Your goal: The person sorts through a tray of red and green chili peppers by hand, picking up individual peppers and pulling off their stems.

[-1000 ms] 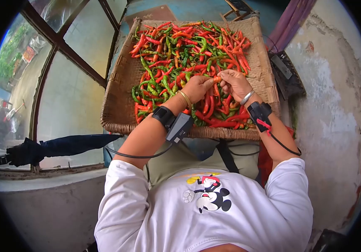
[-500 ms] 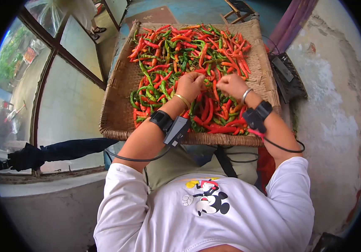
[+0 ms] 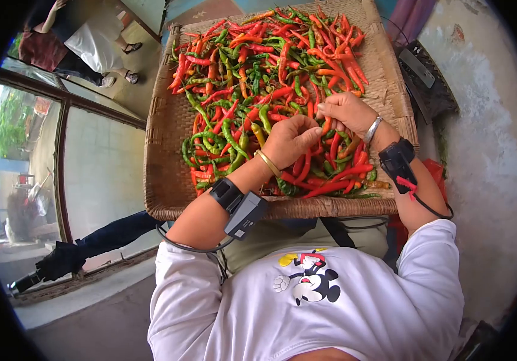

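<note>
A wide woven basket lies before me, full of red, green and orange chili peppers. Over its right front part my two hands are close together. My left hand has its thumb and fingers pinched; what they hold, if anything, is too small to tell. My right hand is just to the right and a little farther off, its fingers closed around an orange-red pepper, of which only a short piece shows. Peppers lie under both hands.
At the left, a dark folded umbrella lies near the window frame. Two people are at the upper left. A dark object stands right of the basket, near the wall.
The view has shifted, and more of the people at the upper left shows. Both hands have moved nearer to me and to the right, and an orange-red pepper now shows at my right fingers.
</note>
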Available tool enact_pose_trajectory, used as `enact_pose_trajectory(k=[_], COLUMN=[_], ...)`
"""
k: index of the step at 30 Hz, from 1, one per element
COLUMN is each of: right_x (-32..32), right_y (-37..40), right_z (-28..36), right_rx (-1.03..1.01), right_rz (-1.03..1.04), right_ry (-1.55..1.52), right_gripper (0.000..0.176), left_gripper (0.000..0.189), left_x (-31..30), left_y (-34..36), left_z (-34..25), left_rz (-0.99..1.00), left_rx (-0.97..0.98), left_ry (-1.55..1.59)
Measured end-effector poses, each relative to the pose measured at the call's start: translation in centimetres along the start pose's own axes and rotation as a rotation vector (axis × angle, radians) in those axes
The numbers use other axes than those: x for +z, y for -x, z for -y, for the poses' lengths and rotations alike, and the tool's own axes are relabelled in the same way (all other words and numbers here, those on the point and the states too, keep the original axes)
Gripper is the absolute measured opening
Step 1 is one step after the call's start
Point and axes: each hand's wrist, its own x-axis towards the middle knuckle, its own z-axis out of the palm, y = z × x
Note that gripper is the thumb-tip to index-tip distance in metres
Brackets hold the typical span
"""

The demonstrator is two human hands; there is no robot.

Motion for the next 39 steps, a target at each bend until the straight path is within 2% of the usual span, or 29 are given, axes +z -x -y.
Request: enact_pose_trajectory(k=[1,4,8,9,11,13,15,16,18,20,21,24,28,30,34,36,39], right_x=[0.1,1.2,1.2,1.1,0.8,0.7,0.3,-0.2,-1.9,-3.6,-4.3,-4.3,-3.4,-2.8,-1.9,-1.7,-1.2], right_y=[-0.2,-0.2,0.1,0.3,0.6,0.5,0.4,0.4,0.5,1.0,1.1,1.3,1.4,1.3,1.2,1.1,1.0], right_z=[-0.4,-0.6,-0.4,-0.4,-0.3,-0.5,-0.3,-0.3,-0.3,-0.1,-0.1,0.1,0.2,0.4,0.5,0.4,0.4], right_rx=[-0.043,-0.096,-0.034,-0.034,0.062,0.015,-0.045,-0.046,-0.089,-0.104,-0.125,-0.176,-0.174,-0.207,-0.208,-0.202,-0.131], right_rz=[-0.057,-0.038,0.057,0.056,0.169,0.198,0.223,0.223,0.065,0.01,0.014,-0.006,0.111,0.131,0.101,0.129,0.062], right_ry=[-0.08,-0.18,-0.499,-0.501,-0.902,-0.886,-0.781,-0.78,-0.331,-0.296,-0.315,-0.337,-0.397,-0.509,-0.665,-0.8,-0.913], right_gripper=[0.026,0.027,0.029,0.029,0.029,0.029,0.027,0.027,0.025,0.023,0.023,0.024,0.023,0.022,0.022,0.022,0.018], left_gripper=[0.022,0.021,0.016,0.014,0.015,0.016,0.022,0.022,0.03,0.033,0.036,0.035,0.033,0.029,0.025,0.023,0.025], left_x=[0.2,0.3,0.2,0.2,0.3,0.1,-0.3,-0.2,-0.1,-0.7,-0.8,-0.7,-0.6,-0.4,-0.5,-0.7,-0.7], left_y=[-0.1,0.0,0.3,0.3,0.2,0.0,0.0,-0.1,-0.2,-0.3,-0.3,-0.3,-0.1,0.0,0.1,0.2,0.4], left_z=[0.6,0.5,-0.4,-0.6,-0.1,-0.1,-0.4,-0.3,-0.1,-0.5,-0.7,-0.8,-0.8,-0.4,-0.9,-1.3,-1.5], left_rz=[0.039,0.067,0.123,0.144,0.141,0.136,0.199,0.199,0.084,0.103,0.125,0.148,0.154,0.052,-0.014,-0.04,-0.054], left_rx=[0.039,0.089,0.078,0.091,0.142,0.196,0.03,0.031,-0.001,-0.062,-0.126,-0.13,-0.069,0.101,0.184,0.343,0.373], left_ry=[-0.031,-0.173,-0.04,0.016,0.003,-0.01,0.008,0.008,0.047,0.009,-0.03,-0.074,-0.008,-0.05,-0.148,-0.273,-0.367])
